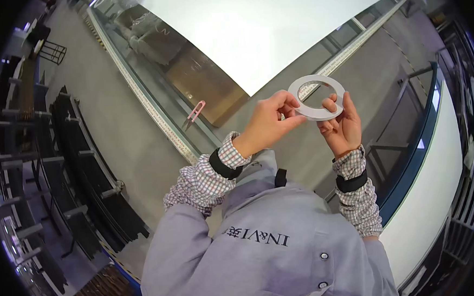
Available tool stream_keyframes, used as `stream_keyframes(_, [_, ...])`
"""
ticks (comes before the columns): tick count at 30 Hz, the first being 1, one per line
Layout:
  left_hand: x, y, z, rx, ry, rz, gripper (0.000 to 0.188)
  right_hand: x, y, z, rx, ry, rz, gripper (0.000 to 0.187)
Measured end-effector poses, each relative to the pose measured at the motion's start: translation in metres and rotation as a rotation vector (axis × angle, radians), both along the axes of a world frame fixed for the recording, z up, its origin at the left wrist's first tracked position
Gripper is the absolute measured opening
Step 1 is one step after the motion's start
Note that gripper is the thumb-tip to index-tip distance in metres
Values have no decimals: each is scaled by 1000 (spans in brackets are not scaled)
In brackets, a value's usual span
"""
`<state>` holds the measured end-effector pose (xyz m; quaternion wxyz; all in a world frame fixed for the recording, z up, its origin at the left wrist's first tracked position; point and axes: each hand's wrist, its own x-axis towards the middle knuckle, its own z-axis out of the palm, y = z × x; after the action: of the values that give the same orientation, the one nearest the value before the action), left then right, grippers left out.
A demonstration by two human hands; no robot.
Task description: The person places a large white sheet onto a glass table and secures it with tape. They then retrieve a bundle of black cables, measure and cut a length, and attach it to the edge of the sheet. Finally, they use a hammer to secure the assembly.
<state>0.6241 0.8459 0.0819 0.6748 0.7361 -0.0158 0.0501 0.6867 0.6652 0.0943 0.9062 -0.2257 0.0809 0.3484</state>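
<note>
My right hand [345, 128] holds a roll of white tape [315, 113] up in front of me, with fingers through its open centre and the thumb on its outer side. My left hand [270, 119] is closed in a pinch at the roll's left edge. Whether a tape end lies between those fingertips is too small to tell. To the left of my left hand, a pair of pink-handled thread snips [196, 112] lies on the glass-topped table [159, 117].
A large white sheet [273, 26] covers much of the table, whose edges carry measuring strips. A brown cardboard box [206, 87] shows through the glass. On the right stands a white panel with a dark blue edge [412, 170]. Black racks [94, 167] stand at left.
</note>
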Motion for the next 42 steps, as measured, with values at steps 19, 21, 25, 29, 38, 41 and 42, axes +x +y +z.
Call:
stream_keyframes(19, [40, 33, -17, 358, 67, 386, 11, 107, 74, -37, -16, 72, 431, 33])
stream_keyframes(21, [45, 28, -22, 404, 117, 389, 11, 121, 69, -46, 99, 39, 550, 33])
stream_keyframes(25, [57, 37, -30, 353, 247, 295, 10, 152, 58, -46, 187, 17, 704, 31])
stream_keyframes(29, [73, 69, -50, 398, 431, 240, 12, 214, 38, -61, 68, -90, 547, 25])
stream_keyframes(38, [70, 81, -103, 717, 659, 141, 12, 274, 40, -140, -853, -1183, 353, 13])
stream_keyframes(41, [69, 81, -105, 725, 688, 126, 11, 267, 40, -155, -820, -1321, 185, 14])
stream_keyframes(42, [69, 82, -106, 738, 700, 116, 11, 265, 40, -158, -785, -1302, 187, 16])
